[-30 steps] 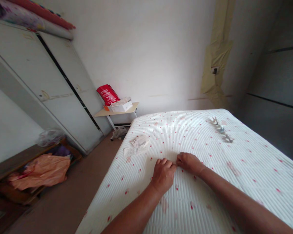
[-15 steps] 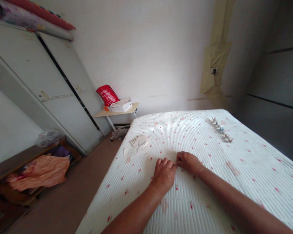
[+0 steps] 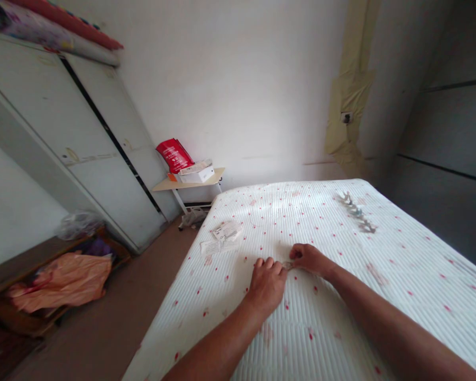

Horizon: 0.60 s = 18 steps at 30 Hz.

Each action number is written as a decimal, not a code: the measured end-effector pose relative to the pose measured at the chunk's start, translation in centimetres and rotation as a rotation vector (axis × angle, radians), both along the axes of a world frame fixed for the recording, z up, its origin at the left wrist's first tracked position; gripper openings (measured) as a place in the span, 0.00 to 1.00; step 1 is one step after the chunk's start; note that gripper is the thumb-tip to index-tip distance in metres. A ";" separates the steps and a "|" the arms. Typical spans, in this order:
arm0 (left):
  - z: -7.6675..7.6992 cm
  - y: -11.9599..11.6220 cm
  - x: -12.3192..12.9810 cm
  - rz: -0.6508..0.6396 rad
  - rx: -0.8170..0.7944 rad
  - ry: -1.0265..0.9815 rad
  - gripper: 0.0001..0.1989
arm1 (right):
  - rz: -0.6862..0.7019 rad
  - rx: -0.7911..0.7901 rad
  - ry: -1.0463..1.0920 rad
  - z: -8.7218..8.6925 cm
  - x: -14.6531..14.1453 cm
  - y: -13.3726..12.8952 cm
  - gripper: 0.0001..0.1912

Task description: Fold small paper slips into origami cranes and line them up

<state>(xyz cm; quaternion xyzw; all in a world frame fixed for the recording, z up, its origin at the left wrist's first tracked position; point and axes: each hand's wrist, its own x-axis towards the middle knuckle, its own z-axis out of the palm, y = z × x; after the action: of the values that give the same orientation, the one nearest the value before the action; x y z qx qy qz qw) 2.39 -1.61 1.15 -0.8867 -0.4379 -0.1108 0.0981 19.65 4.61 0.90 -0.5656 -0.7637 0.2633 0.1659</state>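
Observation:
My left hand is closed near the middle of the ribbed, red-dotted bed cover. At its fingertips lies a small beige piece, too small to name and partly covered by the fingers. My right hand is just to the right, its fingers curled in a pinch by the far end of the same piece. Beyond the hands, to the left, rest crumpled printed papers. A row of several small grey-brown, star-like pieces, one of them bluish, lies on the cover at the far right.
A small table at the back left bears a red bag and a white box. A pale cabinet stands along the left. An orange plastic bag lies on a low wooden bench.
My right hand has moved slightly right, and more of the small beige piece now shows between the hands. My left hand has hardly moved.

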 end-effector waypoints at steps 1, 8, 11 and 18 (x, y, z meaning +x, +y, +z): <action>0.0 0.0 0.0 -0.003 -0.001 0.002 0.10 | -0.008 -0.002 0.002 0.0 -0.1 0.0 0.05; -0.2 0.2 0.1 -0.006 0.008 0.020 0.09 | -0.087 0.016 -0.040 -0.2 -1.1 -0.3 0.07; -0.2 0.1 0.2 0.002 0.018 0.005 0.09 | -0.101 0.011 -0.055 -0.4 -1.2 -0.2 0.07; -0.3 -0.1 0.0 0.023 0.015 -0.026 0.09 | -0.087 0.001 -0.050 -0.2 -1.1 0.2 0.07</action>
<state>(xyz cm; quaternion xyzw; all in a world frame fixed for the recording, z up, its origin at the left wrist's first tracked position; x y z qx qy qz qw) 2.41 -1.68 0.84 -0.8795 -0.4483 -0.1246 0.1002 18.60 4.84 0.71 -0.6045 -0.7425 0.2411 0.1584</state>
